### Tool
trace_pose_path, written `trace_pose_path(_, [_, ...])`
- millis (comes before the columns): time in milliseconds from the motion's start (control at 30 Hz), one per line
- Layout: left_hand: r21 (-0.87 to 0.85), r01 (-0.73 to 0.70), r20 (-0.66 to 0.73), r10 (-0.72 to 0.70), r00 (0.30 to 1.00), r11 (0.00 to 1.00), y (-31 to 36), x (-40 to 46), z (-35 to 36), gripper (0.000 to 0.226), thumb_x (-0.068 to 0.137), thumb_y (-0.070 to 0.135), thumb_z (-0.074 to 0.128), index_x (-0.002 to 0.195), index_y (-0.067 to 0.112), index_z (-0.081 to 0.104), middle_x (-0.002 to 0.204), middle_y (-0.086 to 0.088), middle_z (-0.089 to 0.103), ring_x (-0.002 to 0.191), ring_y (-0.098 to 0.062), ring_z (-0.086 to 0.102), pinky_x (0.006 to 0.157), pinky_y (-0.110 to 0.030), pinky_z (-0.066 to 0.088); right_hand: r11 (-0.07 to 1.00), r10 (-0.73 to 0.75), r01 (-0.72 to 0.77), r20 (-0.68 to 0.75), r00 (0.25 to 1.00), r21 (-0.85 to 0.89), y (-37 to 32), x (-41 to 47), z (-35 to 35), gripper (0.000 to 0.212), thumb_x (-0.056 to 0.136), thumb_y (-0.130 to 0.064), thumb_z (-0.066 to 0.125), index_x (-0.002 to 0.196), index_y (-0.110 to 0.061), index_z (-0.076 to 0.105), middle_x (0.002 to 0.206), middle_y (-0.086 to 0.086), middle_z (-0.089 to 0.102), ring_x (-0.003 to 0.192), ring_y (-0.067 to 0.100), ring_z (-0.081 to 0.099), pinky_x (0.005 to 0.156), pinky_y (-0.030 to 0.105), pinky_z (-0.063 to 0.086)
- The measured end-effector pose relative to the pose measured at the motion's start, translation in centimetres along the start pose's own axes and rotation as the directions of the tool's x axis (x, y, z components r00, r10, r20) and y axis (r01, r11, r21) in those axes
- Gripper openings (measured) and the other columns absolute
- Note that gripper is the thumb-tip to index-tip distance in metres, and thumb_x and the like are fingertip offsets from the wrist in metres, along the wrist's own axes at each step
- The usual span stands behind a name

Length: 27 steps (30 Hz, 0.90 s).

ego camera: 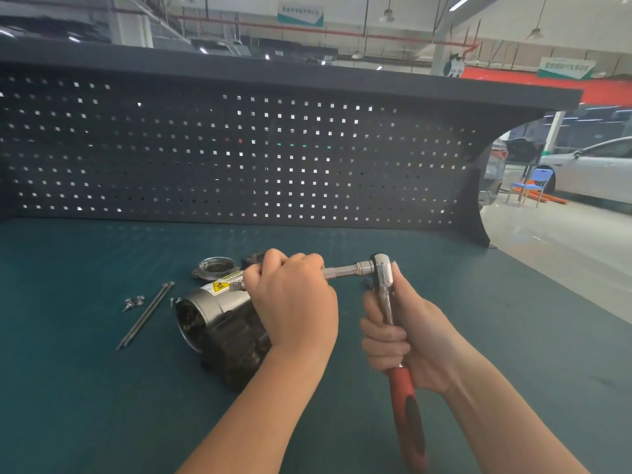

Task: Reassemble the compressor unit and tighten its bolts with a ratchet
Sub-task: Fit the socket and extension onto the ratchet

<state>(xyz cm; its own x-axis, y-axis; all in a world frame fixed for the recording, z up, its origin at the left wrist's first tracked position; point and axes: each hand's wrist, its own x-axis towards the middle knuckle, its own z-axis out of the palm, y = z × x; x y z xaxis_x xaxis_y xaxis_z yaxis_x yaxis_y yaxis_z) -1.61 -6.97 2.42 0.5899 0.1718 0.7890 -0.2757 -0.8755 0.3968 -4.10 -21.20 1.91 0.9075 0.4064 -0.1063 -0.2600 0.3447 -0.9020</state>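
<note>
The compressor body [219,323], a metal cylinder with a yellow warning label, lies on its side on the green bench mat, its open end facing left. My left hand [290,299] grips the ratchet's extension bar [342,271] just above the body, and the bar's tip shows at the label. My right hand [396,333] holds the ratchet [384,285] by the metal shaft above its red and black handle, thumb up beside the chrome head. Behind the body lies a round metal end cover [216,267].
Two long bolts [145,314] lie side by side left of the body, with small screws [134,301] beside them. A black pegboard [239,148] closes off the bench at the back. The bench mat [85,388] ends at the right edge, with shop floor and cars beyond.
</note>
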Motion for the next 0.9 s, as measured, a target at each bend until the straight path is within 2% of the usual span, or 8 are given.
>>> trace_pose_path(167, [-0.186, -0.284, -0.099, 0.270, 0.958, 0.941, 2.2, 3.1, 2.1, 0.045, 0.067, -0.015, 0.049, 0.100, 0.009, 0.068, 0.114, -0.008, 0.067, 0.107, -0.032, 0.050, 0.095, -0.035, 0.027, 0.841, -0.340, 0.378, -0.165, 0.926, 0.388, -1.1, 0.0, -1.6, 0.052, 0.084, -0.068, 0.048, 0.072, -0.018, 0.057, 0.048, -0.007, 0.018, 0.037, 0.006, 0.012, 0.032, 0.017, 0.017])
trace_pose_path(233, [-0.377, -0.241, -0.129, 0.207, 0.970, 0.894, 3.3, 4.9, 3.7, 0.054, 0.071, -0.019, 0.042, 0.119, 0.002, 0.058, 0.132, -0.015, 0.050, 0.118, -0.032, 0.043, 0.103, -0.035, 0.034, 0.700, -0.400, 0.516, -0.327, 0.856, 0.494, -2.1, -0.4, -3.7, 0.048, 0.086, -0.060, 0.055, 0.064, -0.018, 0.057, 0.052, -0.009, 0.011, 0.041, 0.006, 0.007, 0.030, 0.017, 0.016])
trace_pose_path(300, [-0.576, -0.032, 0.111, 0.117, 0.987, 0.817, 4.3, 5.9, 6.1, 0.041, 0.080, -0.015, 0.039, 0.111, 0.005, 0.058, 0.119, -0.009, 0.053, 0.105, -0.028, 0.054, 0.089, -0.033, 0.045, 0.569, -0.400, 0.609, -0.461, 0.792, 0.553, -2.8, -0.9, -6.2, 0.051, 0.092, -0.053, 0.054, 0.057, -0.016, 0.053, 0.055, -0.010, 0.008, 0.043, 0.006, 0.006, 0.030, 0.016, 0.016])
trace_pose_path(367, [-0.452, 0.147, 0.517, 0.123, 0.847, 0.880, 5.4, 6.2, 10.0, 0.029, 0.091, -0.004, 0.041, 0.107, 0.008, 0.062, 0.113, -0.009, 0.062, 0.096, -0.027, 0.061, 0.078, -0.032, 0.048, 0.461, -0.394, 0.651, -0.519, 0.759, 0.602, -2.8, -1.3, -8.5, 0.055, 0.094, -0.051, 0.051, 0.053, -0.014, 0.052, 0.055, -0.011, 0.008, 0.042, 0.007, 0.006, 0.031, 0.016, 0.016])
trace_pose_path(433, [-0.158, 0.034, 0.778, 0.103, 0.619, 0.987, 6.2, 5.0, 14.1, 0.027, 0.096, 0.005, 0.048, 0.119, 0.008, 0.063, 0.124, -0.012, 0.063, 0.108, -0.029, 0.062, 0.087, -0.032, 0.049, 0.368, -0.387, 0.656, -0.533, 0.753, 0.659, -2.5, -1.4, -10.2, 0.056, 0.093, -0.049, 0.052, 0.051, -0.013, 0.051, 0.049, -0.009, 0.012, 0.038, 0.007, 0.011, 0.033, 0.017, 0.018])
trace_pose_path(500, [0.021, -0.111, 0.846, 0.042, 0.532, 0.994, 6.2, 3.4, 17.2, 0.034, 0.099, 0.013, 0.052, 0.132, 0.007, 0.054, 0.135, -0.012, 0.056, 0.123, -0.030, 0.054, 0.096, -0.034, 0.046, 0.321, -0.380, 0.647, -0.532, 0.757, 0.691, -2.2, -1.2, -11.2, 0.054, 0.092, -0.048, 0.054, 0.052, -0.011, 0.051, 0.044, -0.007, 0.019, 0.033, 0.007, 0.017, 0.033, 0.017, 0.019])
trace_pose_path(800, [0.013, 0.012, 0.778, -0.018, 0.628, 1.000, 7.0, 1.5, 15.6, 0.041, 0.090, -0.018, 0.042, 0.127, -0.002, 0.049, 0.126, -0.018, 0.056, 0.119, -0.030, 0.050, 0.084, -0.038, 0.047, 0.388, -0.376, 0.639, -0.519, 0.768, 0.665, -2.1, -0.6, -11.5, 0.051, 0.090, -0.047, 0.055, 0.053, -0.011, 0.054, 0.045, -0.007, 0.021, 0.033, 0.007, 0.021, 0.034, 0.017, 0.021])
trace_pose_path(900, [-0.066, -0.055, 0.727, 0.086, 0.682, 0.996, 7.6, 0.6, 10.9, 0.025, 0.089, -0.014, 0.048, 0.105, 0.004, 0.055, 0.097, -0.010, 0.056, 0.093, -0.024, 0.053, 0.067, -0.032, 0.037, 0.400, -0.367, 0.639, -0.524, 0.769, 0.657, -1.9, -0.5, -11.4, 0.055, 0.092, -0.047, 0.053, 0.051, -0.011, 0.054, 0.044, -0.007, 0.020, 0.033, 0.007, 0.020, 0.035, 0.016, 0.020])
